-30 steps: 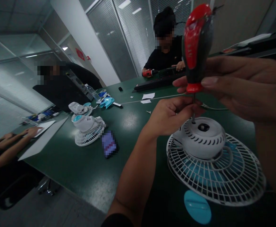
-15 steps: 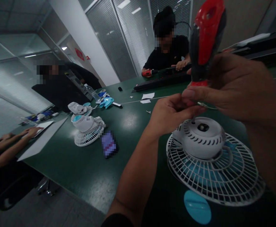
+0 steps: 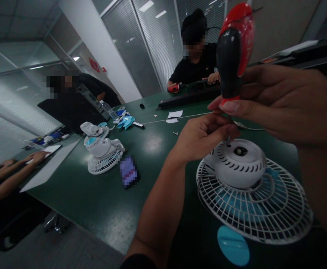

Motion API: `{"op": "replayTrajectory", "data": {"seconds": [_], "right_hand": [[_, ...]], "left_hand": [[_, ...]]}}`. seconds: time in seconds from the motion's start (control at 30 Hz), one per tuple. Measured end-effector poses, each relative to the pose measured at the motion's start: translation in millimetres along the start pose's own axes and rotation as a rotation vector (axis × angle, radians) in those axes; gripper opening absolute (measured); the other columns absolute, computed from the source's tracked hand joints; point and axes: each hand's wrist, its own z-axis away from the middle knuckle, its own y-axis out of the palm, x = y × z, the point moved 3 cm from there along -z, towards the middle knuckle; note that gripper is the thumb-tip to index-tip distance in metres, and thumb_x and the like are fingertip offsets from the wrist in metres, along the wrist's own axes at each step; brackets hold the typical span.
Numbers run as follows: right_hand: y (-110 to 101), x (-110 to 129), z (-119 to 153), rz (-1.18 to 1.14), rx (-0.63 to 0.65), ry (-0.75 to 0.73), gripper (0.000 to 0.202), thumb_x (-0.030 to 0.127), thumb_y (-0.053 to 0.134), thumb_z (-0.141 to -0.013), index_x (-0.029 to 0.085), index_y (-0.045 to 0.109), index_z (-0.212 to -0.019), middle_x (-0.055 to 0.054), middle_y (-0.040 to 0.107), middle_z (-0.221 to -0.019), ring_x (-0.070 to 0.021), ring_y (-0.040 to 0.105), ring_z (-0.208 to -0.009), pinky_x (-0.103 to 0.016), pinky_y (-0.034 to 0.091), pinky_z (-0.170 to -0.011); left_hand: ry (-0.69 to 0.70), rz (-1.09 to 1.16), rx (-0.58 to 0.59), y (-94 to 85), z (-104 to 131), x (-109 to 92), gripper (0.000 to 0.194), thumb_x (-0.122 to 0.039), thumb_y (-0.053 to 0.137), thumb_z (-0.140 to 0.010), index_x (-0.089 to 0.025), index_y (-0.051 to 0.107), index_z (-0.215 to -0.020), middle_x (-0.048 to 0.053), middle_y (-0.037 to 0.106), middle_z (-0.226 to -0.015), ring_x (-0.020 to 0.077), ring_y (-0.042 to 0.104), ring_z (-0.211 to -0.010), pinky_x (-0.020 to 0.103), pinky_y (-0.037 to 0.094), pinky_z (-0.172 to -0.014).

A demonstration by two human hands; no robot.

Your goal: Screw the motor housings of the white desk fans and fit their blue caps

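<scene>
Between the fingers of my right hand point(image 3: 275, 101) is the lower handle of a red and black screwdriver point(image 3: 231, 56), held nearly upright. My left hand point(image 3: 205, 134) pinches the screwdriver's shaft just below. The tip reaches a hole in the top of the white motor housing point(image 3: 242, 164) of a fan. That fan lies face down, its white wire grille point(image 3: 264, 216) flat on the table with blue blades showing through. An oval light-blue cap point(image 3: 233, 244) rests by the grille's near edge. Behind my right hand runs a thin white cable point(image 3: 250, 127).
More white fan parts point(image 3: 104, 153) lie left on the green table point(image 3: 152, 179), beside a blurred phone point(image 3: 129, 172). Paper scraps point(image 3: 175, 114), a plastic bottle point(image 3: 109, 110) and blue pieces point(image 3: 126, 121) sit farther back. A person point(image 3: 194, 63) across the table holds a red tool.
The screwdriver's handle has turned, showing more black, and tipped slightly left. My right hand has shifted a little left and down with it. The fan has stayed in place.
</scene>
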Motion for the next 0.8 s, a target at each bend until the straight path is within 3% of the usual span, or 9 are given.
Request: {"op": "replayTrajectory", "data": {"seconds": [0.2, 0.4, 0.57, 0.67, 0.8], "right_hand": [[0, 7, 1, 0.009, -0.027, -0.009, 0.043, 0.025, 0.08, -0.084, 0.023, 0.073, -0.126, 0.004, 0.08, -0.111, -0.012, 0.078, -0.098, -0.023, 0.066, -0.087], [2, 6, -2, 0.007, -0.022, -0.009, 0.042, 0.028, 0.079, -0.085, 0.023, 0.072, -0.127, 0.003, 0.08, -0.107, -0.0135, 0.078, -0.1, -0.031, 0.067, -0.095], [4, 11, 0, -0.033, -0.041, -0.022, 0.038, 0.027, 0.077, -0.088, 0.024, 0.074, -0.125, 0.004, 0.08, -0.107, -0.0122, 0.078, -0.097, -0.028, 0.068, -0.09], [3, 12, 1, -0.066, -0.02, -0.035, 0.035, 0.025, 0.077, -0.088, 0.026, 0.075, -0.122, 0.005, 0.08, -0.109, -0.012, 0.077, -0.098, -0.027, 0.067, -0.09], [-1, 7, 0, -0.023, 0.009, 0.005, 0.041, 0.029, 0.08, -0.085, 0.025, 0.074, -0.125, 0.002, 0.08, -0.106, -0.0171, 0.078, -0.096, -0.037, 0.068, -0.09]], "left_hand": [[0.044, 0.023, -0.01, 0.9, -3, 8, 0.046, -0.06, 0.079, -0.083, -0.015, 0.071, -0.09, 0.003, 0.073, -0.08, 0.0135, 0.07, -0.073, 0.028, 0.059, -0.074], [0.08, 0.003, -0.054, 2.4, -4, 7, 0.045, -0.06, 0.079, -0.083, -0.016, 0.073, -0.089, 0.002, 0.072, -0.078, 0.0118, 0.067, -0.067, 0.026, 0.057, -0.067], [0.091, 0.024, -0.097, 1.6, -2, 9, 0.039, -0.054, 0.08, -0.084, -0.017, 0.074, -0.092, 0.001, 0.073, -0.078, 0.0128, 0.07, -0.069, 0.027, 0.059, -0.069], [0.08, 0.034, -0.085, 1.2, -2, 11, 0.036, -0.052, 0.08, -0.084, -0.017, 0.074, -0.093, 0.001, 0.073, -0.079, 0.013, 0.071, -0.071, 0.028, 0.059, -0.072], [0.065, 0.049, -0.039, 1.1, -1, 10, 0.039, -0.054, 0.081, -0.083, -0.016, 0.075, -0.091, 0.002, 0.073, -0.078, 0.013, 0.071, -0.072, 0.027, 0.059, -0.072]]}}
